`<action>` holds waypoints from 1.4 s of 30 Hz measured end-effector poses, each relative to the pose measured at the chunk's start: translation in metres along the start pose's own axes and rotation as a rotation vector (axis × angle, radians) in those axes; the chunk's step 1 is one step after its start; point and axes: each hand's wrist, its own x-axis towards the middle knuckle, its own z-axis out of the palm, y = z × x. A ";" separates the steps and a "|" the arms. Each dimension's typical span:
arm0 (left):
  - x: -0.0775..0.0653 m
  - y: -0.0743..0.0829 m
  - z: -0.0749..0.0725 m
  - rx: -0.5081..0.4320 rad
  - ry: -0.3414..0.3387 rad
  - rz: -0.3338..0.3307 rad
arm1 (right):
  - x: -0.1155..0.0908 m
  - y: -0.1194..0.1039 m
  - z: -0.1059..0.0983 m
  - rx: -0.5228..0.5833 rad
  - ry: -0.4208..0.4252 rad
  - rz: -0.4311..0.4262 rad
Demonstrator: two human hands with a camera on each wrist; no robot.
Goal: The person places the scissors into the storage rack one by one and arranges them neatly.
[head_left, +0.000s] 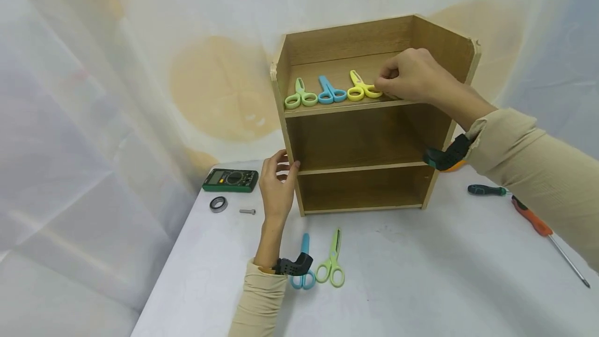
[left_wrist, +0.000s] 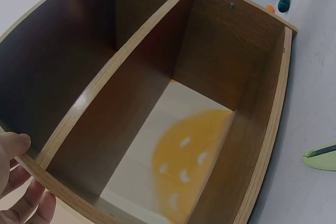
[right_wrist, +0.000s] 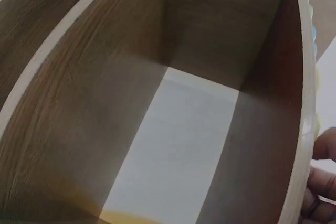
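Grips brown wooden shelf (head_left: pixel 355 168) with left hand (head_left: pixel 276 186); has yellow plastic scissors (head_left: pixel 359 87) left of right hand (head_left: pixel 414 74); cannot tell if pinched.

- A green-cased multimeter (head_left: pixel 230 180) lies face up toward the far left of the worktop (head_left: pixel 398 274), its round dial right of its display.
- A dark-and-silver metal ring (head_left: pixel 218 204) lies flat near it, on the closer side.
- A small grey bolt (head_left: pixel 247 211) rests on its side, right of the ring, head pointing right.
- A dark green screwdriver (head_left: pixel 486 190) lies at the right, its shaft partly hidden.
- A red-and-black screwdriver (head_left: pixel 533 217) lies near it, its tip toward the near right.
- A pale sheet (head_left: pixel 164 40) with orange patches hangs behind.
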 end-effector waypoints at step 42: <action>0.004 0.001 0.001 0.008 -0.001 0.015 | -0.168 -0.030 0.147 0.275 -0.035 -0.245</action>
